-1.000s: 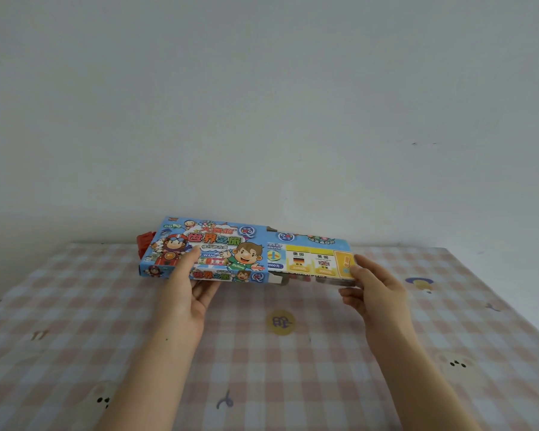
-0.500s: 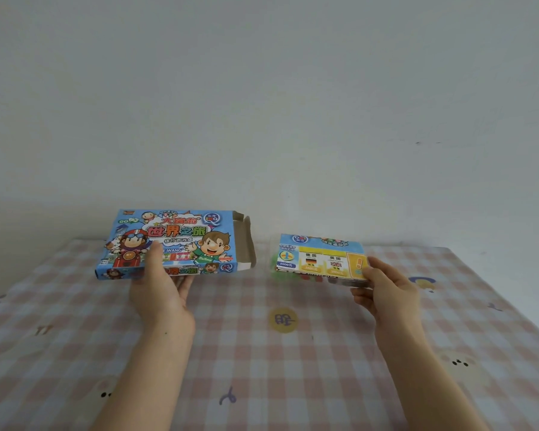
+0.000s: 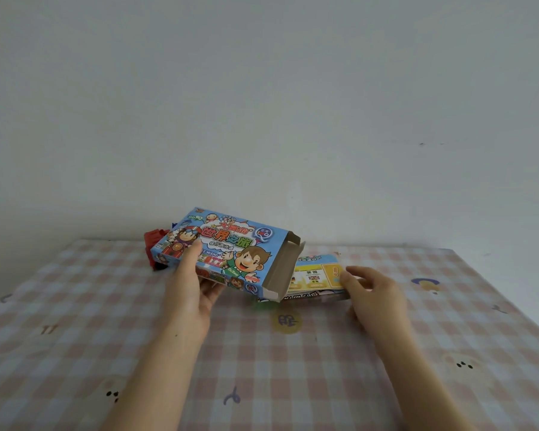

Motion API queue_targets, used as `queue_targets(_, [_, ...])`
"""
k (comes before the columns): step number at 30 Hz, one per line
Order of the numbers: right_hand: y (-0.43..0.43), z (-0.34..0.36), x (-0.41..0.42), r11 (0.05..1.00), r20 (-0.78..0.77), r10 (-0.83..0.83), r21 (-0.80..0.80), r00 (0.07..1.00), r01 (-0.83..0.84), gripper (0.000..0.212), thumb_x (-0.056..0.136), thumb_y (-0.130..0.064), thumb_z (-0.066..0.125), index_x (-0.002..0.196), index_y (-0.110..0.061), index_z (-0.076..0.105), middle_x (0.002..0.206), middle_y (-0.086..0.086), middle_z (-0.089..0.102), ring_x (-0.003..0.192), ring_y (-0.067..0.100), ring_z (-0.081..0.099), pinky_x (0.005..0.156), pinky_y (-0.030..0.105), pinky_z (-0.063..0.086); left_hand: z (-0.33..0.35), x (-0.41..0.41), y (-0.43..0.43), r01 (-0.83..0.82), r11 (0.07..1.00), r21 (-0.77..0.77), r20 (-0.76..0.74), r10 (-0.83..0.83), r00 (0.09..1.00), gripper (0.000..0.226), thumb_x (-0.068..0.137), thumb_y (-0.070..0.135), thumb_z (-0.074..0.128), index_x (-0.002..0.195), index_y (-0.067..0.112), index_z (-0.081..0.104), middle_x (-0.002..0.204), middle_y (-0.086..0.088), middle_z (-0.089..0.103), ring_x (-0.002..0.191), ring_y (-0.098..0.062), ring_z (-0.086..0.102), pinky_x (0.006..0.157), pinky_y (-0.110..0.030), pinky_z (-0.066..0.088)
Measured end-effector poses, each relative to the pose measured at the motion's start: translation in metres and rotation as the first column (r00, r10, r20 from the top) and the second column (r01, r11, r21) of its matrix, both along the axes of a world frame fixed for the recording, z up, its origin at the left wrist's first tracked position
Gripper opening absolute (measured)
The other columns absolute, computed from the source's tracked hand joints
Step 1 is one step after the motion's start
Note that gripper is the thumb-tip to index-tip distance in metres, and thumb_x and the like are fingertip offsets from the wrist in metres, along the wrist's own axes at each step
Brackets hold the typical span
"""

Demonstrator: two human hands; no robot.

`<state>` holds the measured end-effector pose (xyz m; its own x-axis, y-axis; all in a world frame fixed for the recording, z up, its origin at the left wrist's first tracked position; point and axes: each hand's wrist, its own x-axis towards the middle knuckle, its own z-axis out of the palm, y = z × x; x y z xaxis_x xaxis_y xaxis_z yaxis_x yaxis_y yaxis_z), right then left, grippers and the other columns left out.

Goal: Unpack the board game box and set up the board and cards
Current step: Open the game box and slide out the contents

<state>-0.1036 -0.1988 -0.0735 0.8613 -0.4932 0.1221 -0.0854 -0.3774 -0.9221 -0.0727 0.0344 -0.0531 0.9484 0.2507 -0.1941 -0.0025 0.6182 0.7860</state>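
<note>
Centre of frame, just above the bench (image 3: 75, 321) with its pink checked cloth.

The game box (image 3: 227, 253) is being held off the bench and tilted, its open end dipping toward lower right and its end flap (image 3: 288, 269) hanging loose. My reading is that the tilt is there to tip out whatever remains inside, with the mouth aimed at the spot where the rest is being gathered.

The contents stack (image 3: 316, 275) is sitting right of centre, just beside the box's open mouth and partly hidden behind the flap. It seems to be a folded board with flag squares on top and more printed sheets under it. Whether it is resting on the bench or hanging just clear of it, I cannot tell.

The left hand (image 3: 193, 287) is gripping the box by its near long edge, thumb pressing on the printed face and fingers curling underneath.

The right hand (image 3: 374, 293) is closing on the right end of the stack, fingers lying over the top and thumb low (apparently pinching it).

A red object (image 3: 154, 244) is showing behind the box's upper-left corner, too hidden to identify.
</note>
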Motion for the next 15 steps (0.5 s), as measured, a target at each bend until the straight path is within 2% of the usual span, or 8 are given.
queue_targets(3, [-0.004,-0.003,0.0,0.967,-0.079,-0.042,-0.252,0.996,0.021,0.03,0.091,-0.043,0.055,0.111,-0.026,0.068,0.102,-0.001,0.067,0.081,0.019,0.06,0.062,0.027,0.043,-0.001,-0.001,0.0,0.018,1.0,0.005,0.009,-0.018,1.0,0.025,0.088,0.03,0.062,0.11,0.019,0.056,0.091,-0.001,0.069,0.078,-0.015,0.067,0.053,-0.026,0.054])
queue_targets(5, [-0.005,-0.003,-0.001,0.936,-0.061,-0.09,-0.347,0.994,0.063,0.032,0.092,-0.044,0.052,0.112,-0.025,0.067,0.107,0.002,0.064,0.089,0.017,0.055,0.069,0.028,0.038,0.0,-0.001,0.0,0.025,1.0,0.004,0.004,-0.025,1.0,0.027,0.087,0.03,0.063,0.111,0.018,0.056,0.09,-0.001,0.068,0.077,-0.015,0.067,0.053,-0.026,0.054])
queue_targets(8, [0.0,0.005,-0.005,0.95,0.129,-0.106,-0.28,0.986,0.139,0.022,0.094,-0.034,0.052,0.101,-0.023,0.07,0.101,0.001,0.06,0.082,0.015,0.05,0.072,0.028,0.033,-0.002,0.0,0.0,0.029,0.999,0.013,-0.008,-0.029,1.0,0.03,0.087,0.03,0.063,0.112,0.016,0.055,0.089,-0.002,0.068,0.076,-0.015,0.066,0.048,-0.023,0.054])
queue_targets(11, [0.01,0.013,-0.009,0.973,0.287,-0.104,-0.167,0.952,0.157,0.022,0.095,-0.03,0.051,0.092,-0.02,0.07,0.091,-0.003,0.059,0.067,0.014,0.053,0.064,0.03,0.035,-0.003,0.001,-0.002,0.052,0.997,0.062,-0.021,-0.051,0.998,0.037,0.086,0.031,0.065,0.117,0.013,0.056,0.098,-0.006,0.069,0.084,-0.02,0.067,0.058,-0.029,0.055])
queue_targets(13, [0.02,0.021,-0.011,0.983,0.304,-0.07,-0.142,0.95,0.117,0.026,0.095,-0.036,0.05,0.085,-0.022,0.069,0.081,-0.005,0.059,0.064,0.014,0.053,0.061,0.031,0.038,-0.004,0.001,-0.003,0.065,0.991,0.114,-0.022,-0.063,0.998,0.04,0.085,0.033,0.066,0.119,0.014,0.057,0.1,-0.007,0.07,0.087,-0.023,0.067,0.069,-0.035,0.055])
queue_targets(15, [0.028,0.031,-0.01,0.986,0.233,0.014,-0.167,0.972,0.025,0.032,0.094,-0.046,0.049,0.077,-0.026,0.067,0.071,-0.008,0.06,0.061,0.011,0.051,0.057,0.029,0.036,-0.006,0.001,-0.004,0.074,0.984,0.162,-0.027,-0.07,0.997,0.041,0.084,0.035,0.066,0.119,0.016,0.058,0.099,-0.006,0.071,0.088,-0.025,0.068,0.078,-0.04,0.055])
